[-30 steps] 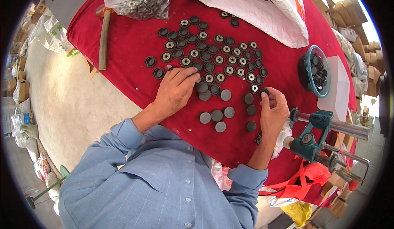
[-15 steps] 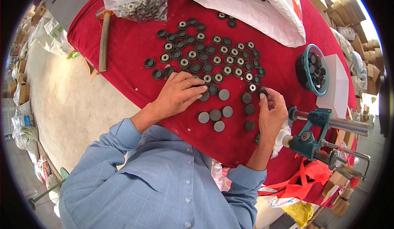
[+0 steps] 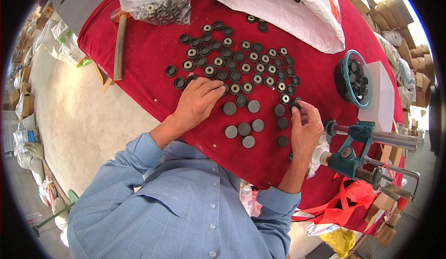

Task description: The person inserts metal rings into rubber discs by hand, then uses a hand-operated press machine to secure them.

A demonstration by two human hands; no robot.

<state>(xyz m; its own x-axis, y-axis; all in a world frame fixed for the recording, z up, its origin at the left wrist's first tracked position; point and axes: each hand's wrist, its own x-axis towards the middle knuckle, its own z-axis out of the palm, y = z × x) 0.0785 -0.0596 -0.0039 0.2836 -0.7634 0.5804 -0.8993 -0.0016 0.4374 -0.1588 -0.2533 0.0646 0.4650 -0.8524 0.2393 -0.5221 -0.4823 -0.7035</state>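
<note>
Black round caps (image 3: 234, 76) lie hollow side up across the red cloth, several with a metal bearing (image 3: 257, 79) inside. My left hand (image 3: 200, 98) is bent over the near edge of this group. Its fingertips close on a black cap (image 3: 226, 90); the thumb is mostly hidden. To the right, my right hand (image 3: 306, 125) pinches another black cap (image 3: 294, 106) between thumb and fingers, just beside the end of a row. Between the hands several caps (image 3: 244, 129) lie with their flat grey faces up.
A green hand press (image 3: 353, 150) stands right of my right hand. Beyond it is a blue-rimmed basket (image 3: 346, 85) of black caps. A white sack (image 3: 278, 15) and a clear bag of bearings (image 3: 160, 8) lie at the back. A hammer (image 3: 120, 47) rests at the left.
My left hand has moved slightly up and left, away from a grey-faced cap that now lies uncovered. My right hand has shifted slightly left and down with its cap.
</note>
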